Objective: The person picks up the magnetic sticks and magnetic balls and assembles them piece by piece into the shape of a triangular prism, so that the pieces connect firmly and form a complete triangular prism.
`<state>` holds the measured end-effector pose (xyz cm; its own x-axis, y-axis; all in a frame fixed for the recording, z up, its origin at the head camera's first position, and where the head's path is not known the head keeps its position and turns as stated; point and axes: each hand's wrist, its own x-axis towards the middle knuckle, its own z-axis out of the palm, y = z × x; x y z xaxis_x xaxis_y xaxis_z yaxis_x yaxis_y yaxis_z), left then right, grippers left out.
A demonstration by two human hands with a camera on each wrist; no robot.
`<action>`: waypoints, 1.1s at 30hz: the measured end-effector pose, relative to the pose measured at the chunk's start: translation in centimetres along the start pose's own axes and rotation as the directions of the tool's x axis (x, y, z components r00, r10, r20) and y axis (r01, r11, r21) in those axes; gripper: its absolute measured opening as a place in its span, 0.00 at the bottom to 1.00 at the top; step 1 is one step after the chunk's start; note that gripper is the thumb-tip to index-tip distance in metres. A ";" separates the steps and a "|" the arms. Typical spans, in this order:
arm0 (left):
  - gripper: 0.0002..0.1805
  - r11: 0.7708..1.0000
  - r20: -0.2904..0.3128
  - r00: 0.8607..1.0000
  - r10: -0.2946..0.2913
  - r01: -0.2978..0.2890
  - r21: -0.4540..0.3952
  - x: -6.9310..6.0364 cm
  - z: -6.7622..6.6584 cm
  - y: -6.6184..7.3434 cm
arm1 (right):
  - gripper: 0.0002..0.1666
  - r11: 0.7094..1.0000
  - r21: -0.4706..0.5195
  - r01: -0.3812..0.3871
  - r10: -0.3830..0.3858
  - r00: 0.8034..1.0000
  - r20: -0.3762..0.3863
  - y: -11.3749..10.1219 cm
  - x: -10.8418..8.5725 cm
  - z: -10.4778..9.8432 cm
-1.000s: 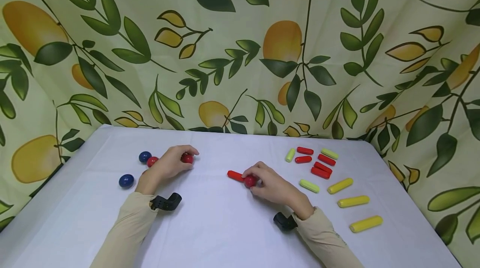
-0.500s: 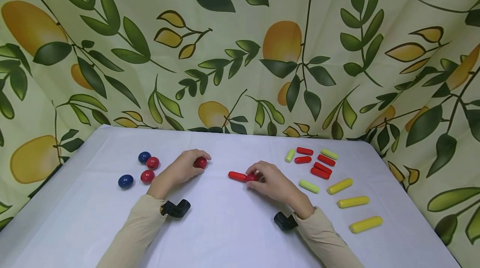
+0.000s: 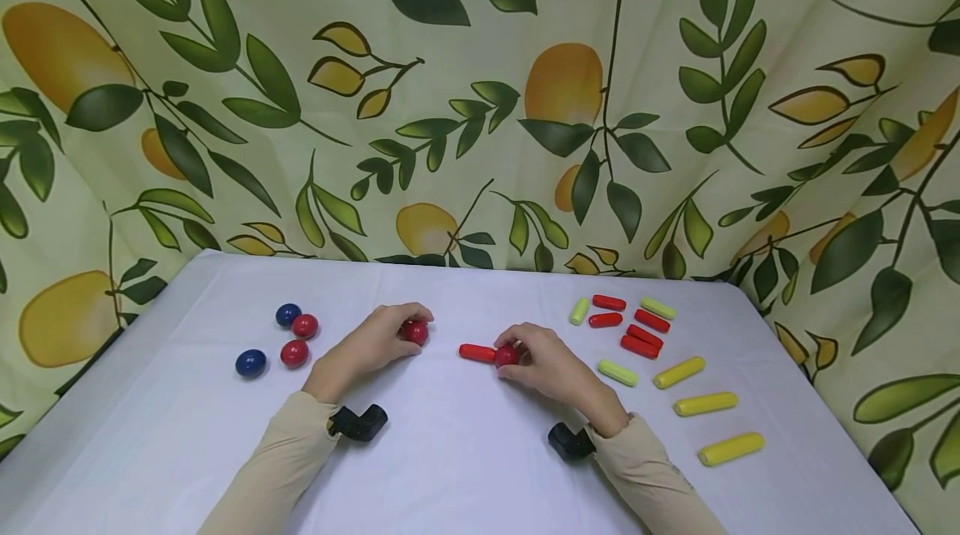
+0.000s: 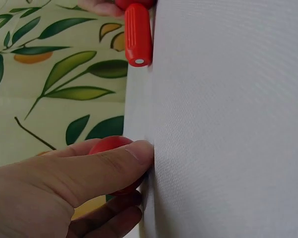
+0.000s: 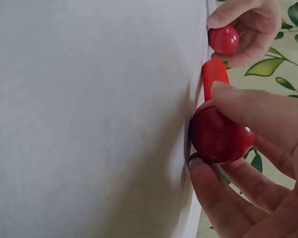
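Near the middle of the table, my left hand [image 3: 371, 343] pinches a shiny red ball [image 3: 416, 333] between thumb and fingers. To its right, my right hand [image 3: 546, 364] grips a second red ball [image 5: 219, 133] at the cloth. A short red stick [image 3: 477, 353] lies end-on against this ball, pointing toward the left hand; whether the two are joined I cannot tell. In the left wrist view the stick's free end [image 4: 139, 61] has a pale round spot, and grooves run along its side. A small gap separates that end from the left hand's ball.
Two blue balls [image 3: 251, 363] and two red balls [image 3: 295, 353] lie on the white cloth at the left. Several short red sticks [image 3: 641, 346], pale green sticks [image 3: 618, 372] and longer yellow sticks [image 3: 707, 403] lie at the right. A patterned curtain [image 3: 465, 102] hangs behind.
My left hand has moved right with its red ball, away from the balls at the left, toward the stick. The right hand's ball and the stick have shifted very slightly right.
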<state>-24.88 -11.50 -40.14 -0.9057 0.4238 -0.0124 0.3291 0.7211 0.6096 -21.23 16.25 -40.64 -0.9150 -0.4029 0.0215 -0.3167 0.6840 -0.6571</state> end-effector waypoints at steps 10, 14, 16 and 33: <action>0.20 1.000 0.014 1.000 -0.011 0.011 -0.003 0.0 0.4 0.4 | 0.19 0.999 0.021 0.027 -0.027 0.999 -0.033 -0.2 -0.1 0.0; 0.21 1.000 0.024 1.000 0.018 -0.018 -0.002 0.0 0.3 0.6 | 0.19 0.997 0.050 0.058 -0.056 0.997 -0.047 -0.1 -0.1 0.1; 0.21 0.999 0.024 0.999 0.037 -0.037 -0.001 0.0 0.4 0.5 | 0.20 0.996 0.061 0.063 -0.060 0.997 -0.051 -0.1 0.0 0.1; 0.23 0.997 0.092 0.993 0.073 -0.076 0.029 -0.2 2.2 3.4 | 0.19 0.996 0.044 0.078 -0.077 0.997 -0.028 -0.2 0.0 0.2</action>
<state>-23.05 -7.96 -39.80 -0.8510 0.5237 -0.0403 0.4044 0.7023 0.5858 -21.11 16.04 -40.64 -0.8946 -0.4370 0.0932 -0.3760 0.6233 -0.6857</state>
